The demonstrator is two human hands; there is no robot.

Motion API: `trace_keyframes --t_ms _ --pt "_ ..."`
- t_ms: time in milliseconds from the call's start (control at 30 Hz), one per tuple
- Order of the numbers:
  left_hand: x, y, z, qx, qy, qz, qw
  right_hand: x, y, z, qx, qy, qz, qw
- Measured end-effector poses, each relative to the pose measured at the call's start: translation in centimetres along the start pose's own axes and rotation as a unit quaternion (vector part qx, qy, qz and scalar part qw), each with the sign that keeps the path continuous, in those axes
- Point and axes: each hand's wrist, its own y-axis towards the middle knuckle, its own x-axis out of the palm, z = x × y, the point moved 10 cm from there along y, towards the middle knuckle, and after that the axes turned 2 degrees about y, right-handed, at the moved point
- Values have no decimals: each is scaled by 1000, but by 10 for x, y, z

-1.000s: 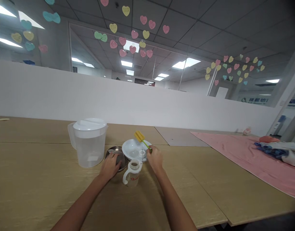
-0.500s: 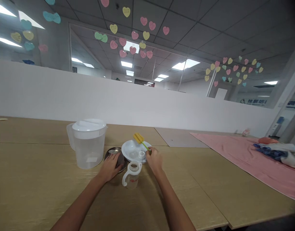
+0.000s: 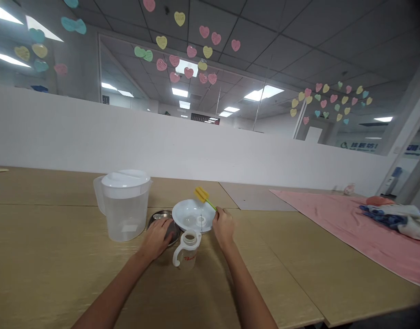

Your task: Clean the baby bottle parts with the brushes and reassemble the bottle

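Note:
My right hand [image 3: 224, 227] is closed round the green handle of a sponge bottle brush [image 3: 202, 194], its yellow head raised over the far side of a white bowl [image 3: 181, 222]. Inside that bowl lies a small white part [image 3: 201, 221]. Fingers stretched out, my left hand [image 3: 157, 237] rests over a round metal dish [image 3: 176, 233] and hides part of it; a small clear piece [image 3: 157, 216] shows at the dish's far side. Between my hands stands an uncapped baby bottle [image 3: 188, 256] with a white handle and red lettering.
A lidded clear plastic jug [image 3: 125, 219] stands left of the metal dish. To the right, a pink cloth [image 3: 333, 219] covers part of the wooden table [image 3: 264, 278], with bundled fabric [image 3: 398, 215] on it. A low white wall [image 3: 196, 151] runs behind the table.
My right hand has moved slightly to the right with the brush, and the yellow head has shifted right and a little up. My left hand stays over the metal dish.

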Motion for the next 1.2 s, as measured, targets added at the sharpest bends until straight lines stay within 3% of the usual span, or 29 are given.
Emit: trace_keyframes --t_ms 167,467,767,1200 --pt "-10 1 2 -15 27 12 999 -16 2 6 -27 -82 56 995" --pt "-8 2 5 2 30 15 999 -36 -1 7 -50 -137 144 979" --pt "-9 0 4 21 20 57 998 -31 -2 2 -79 -125 142 979" --pt "-24 -2 5 45 14 150 988 -23 -6 -8 -99 -38 155 982"
